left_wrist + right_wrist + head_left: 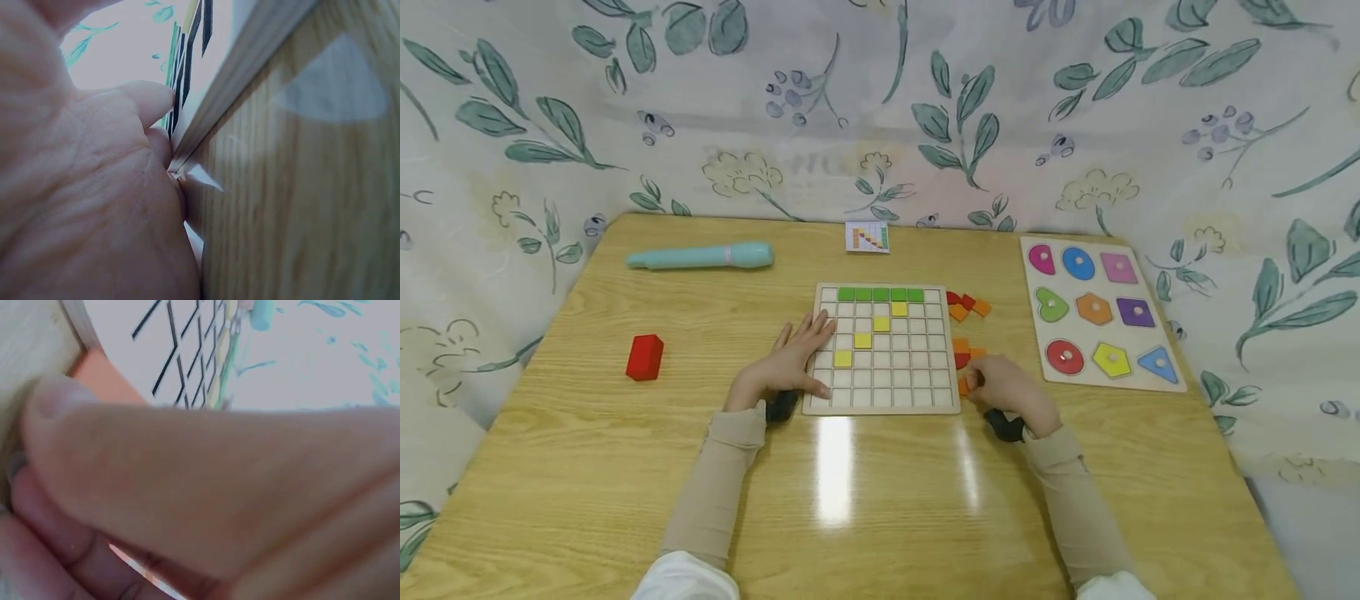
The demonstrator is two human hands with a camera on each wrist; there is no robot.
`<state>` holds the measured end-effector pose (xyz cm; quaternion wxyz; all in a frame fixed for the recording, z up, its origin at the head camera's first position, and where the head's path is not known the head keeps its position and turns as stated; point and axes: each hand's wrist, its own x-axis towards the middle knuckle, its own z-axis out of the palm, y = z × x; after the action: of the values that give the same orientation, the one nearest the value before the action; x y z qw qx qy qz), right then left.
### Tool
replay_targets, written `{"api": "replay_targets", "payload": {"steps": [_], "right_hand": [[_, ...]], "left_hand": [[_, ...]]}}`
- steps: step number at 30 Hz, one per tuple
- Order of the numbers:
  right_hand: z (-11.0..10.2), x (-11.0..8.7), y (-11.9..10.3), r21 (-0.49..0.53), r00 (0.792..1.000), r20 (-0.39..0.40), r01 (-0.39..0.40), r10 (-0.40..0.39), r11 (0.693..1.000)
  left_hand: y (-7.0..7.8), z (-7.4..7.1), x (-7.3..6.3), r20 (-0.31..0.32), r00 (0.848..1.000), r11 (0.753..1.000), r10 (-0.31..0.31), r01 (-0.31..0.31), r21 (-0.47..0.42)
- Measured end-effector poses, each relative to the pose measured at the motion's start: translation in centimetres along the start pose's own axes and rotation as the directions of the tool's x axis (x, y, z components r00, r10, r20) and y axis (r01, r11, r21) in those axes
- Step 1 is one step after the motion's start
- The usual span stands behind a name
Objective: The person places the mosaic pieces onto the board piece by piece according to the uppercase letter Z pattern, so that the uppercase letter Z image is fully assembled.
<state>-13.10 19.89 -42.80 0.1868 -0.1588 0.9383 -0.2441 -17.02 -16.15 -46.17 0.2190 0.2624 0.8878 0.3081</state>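
Note:
A wooden grid board lies flat on the table, with several green squares along its top row and several yellow squares in a diagonal. My left hand rests on the board's left edge, fingers spread and thumb over the lower left cells. Just past the right edge, my right hand reaches down with bent fingers among loose orange and red pieces. In the right wrist view, an orange piece lies beyond the thumb, against the board; I cannot tell whether the fingertips pinch a piece.
A small pattern card lies behind the board. More red and orange pieces sit near its upper right corner. At right is a shape puzzle board; at left are a red block and a light teal wand-like object.

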Motion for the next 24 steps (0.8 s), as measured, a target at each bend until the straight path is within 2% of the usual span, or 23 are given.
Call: {"api": "replay_targets", "payload": {"steps": [5,9,13,17,21,24], "right_hand": [[-0.8,0.3,-0.2,0.052,0.997,-0.079,-0.022,0.026,0.998],[-1.1,1.3,-1.9,0.037,0.994,-0.110,-0.018,0.022,0.999],[0.1,3.0,-4.8,0.008,0.996,-0.074,0.057,-0.056,0.998],[1.9,4.9,-8.2,0.006,0.987,-0.016,0.159,-0.159,0.987],[3.4,6.4,-11.1,-0.005,0.982,0.042,0.183,-0.183,0.983],[4.4,7.2,-12.3,-0.013,0.978,0.053,0.204,-0.203,0.979]], "left_hand": [[0.1,-0.1,0.0,0.010,1.000,1.000,0.000,0.000,-0.015],[0.1,-0.1,0.0,0.004,1.000,1.000,0.006,-0.006,-0.027],[0.0,-0.2,-0.3,0.005,1.000,1.000,0.000,0.000,-0.026],[-0.1,-0.2,-0.4,0.001,1.000,1.000,-0.008,0.008,-0.017],[-0.2,-0.2,-0.1,-0.005,1.000,1.000,-0.011,0.011,-0.003],[-0.3,-0.2,0.0,-0.005,1.000,1.000,-0.012,0.012,0.000]]}}
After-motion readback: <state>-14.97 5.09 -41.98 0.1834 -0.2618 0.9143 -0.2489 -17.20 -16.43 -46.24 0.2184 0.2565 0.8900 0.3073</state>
